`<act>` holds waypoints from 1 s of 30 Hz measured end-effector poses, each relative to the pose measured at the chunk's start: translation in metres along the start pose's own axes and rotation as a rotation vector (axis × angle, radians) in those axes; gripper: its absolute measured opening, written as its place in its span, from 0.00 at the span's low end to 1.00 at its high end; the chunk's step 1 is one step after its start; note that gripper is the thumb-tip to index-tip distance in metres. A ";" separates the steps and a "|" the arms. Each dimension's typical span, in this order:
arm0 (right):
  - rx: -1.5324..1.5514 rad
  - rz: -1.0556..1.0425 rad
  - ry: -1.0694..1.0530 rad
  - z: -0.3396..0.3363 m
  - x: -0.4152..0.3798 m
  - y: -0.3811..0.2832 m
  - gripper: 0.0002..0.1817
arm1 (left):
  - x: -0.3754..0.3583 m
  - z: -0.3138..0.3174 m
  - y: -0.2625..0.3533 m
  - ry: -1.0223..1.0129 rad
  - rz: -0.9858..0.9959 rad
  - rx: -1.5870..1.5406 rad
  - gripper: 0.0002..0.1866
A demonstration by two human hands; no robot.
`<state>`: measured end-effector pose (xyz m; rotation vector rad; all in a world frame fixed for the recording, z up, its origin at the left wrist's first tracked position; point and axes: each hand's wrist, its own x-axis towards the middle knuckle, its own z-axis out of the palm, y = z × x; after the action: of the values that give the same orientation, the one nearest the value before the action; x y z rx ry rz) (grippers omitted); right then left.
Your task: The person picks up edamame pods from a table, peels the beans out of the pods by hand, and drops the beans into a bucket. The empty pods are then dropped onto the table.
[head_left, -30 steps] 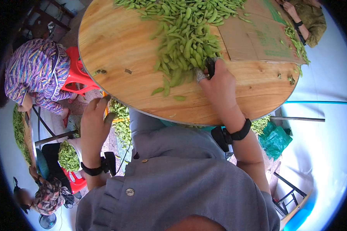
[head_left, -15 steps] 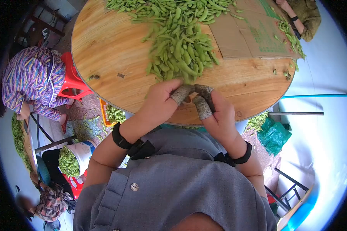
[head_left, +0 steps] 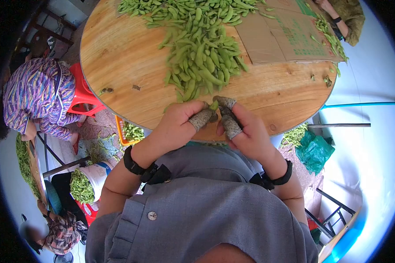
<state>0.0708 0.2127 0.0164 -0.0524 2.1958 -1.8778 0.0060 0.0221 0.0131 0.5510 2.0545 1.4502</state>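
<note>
A heap of green pods (head_left: 202, 52) lies on the round wooden table (head_left: 114, 48). At its near edge my left hand (head_left: 182, 120) is closed, with thumb and finger pinching a green pod (head_left: 213, 105) whose tip shows between the hands. My right hand (head_left: 243, 125) is closed too, its wrapped fingertips meeting the same pod from the right. Grey, worn wrappings cover thumbs and fingers on both hands. Most of the pod is hidden by the fingers.
Flattened cardboard (head_left: 289, 39) lies on the table's right part. A person in a patterned top (head_left: 39, 94) sits at left beside a red stool (head_left: 81, 94). A bucket of pods (head_left: 94, 177) stands lower left; another person's arm (head_left: 335, 17) is upper right. Green plastic bag (head_left: 314, 151) at right.
Both hands have shifted slightly, the left one down and to the left. A green pod tip now shows between the fingertips, where none was clearly visible before.
</note>
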 end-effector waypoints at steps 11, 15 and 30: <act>0.504 0.195 -0.146 -0.004 0.000 0.005 0.20 | 0.005 -0.011 0.002 -0.205 0.014 0.052 0.09; 0.446 0.073 -0.148 0.003 -0.004 0.008 0.22 | 0.005 -0.002 -0.026 -0.260 -0.374 -0.913 0.11; 0.358 0.084 -0.146 -0.013 0.005 0.011 0.13 | -0.003 0.012 -0.040 -0.508 -0.330 -1.297 0.14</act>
<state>0.0650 0.2267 0.0067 -0.0296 1.7152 -2.1145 0.0162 0.0157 -0.0267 -0.0028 0.5170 1.7977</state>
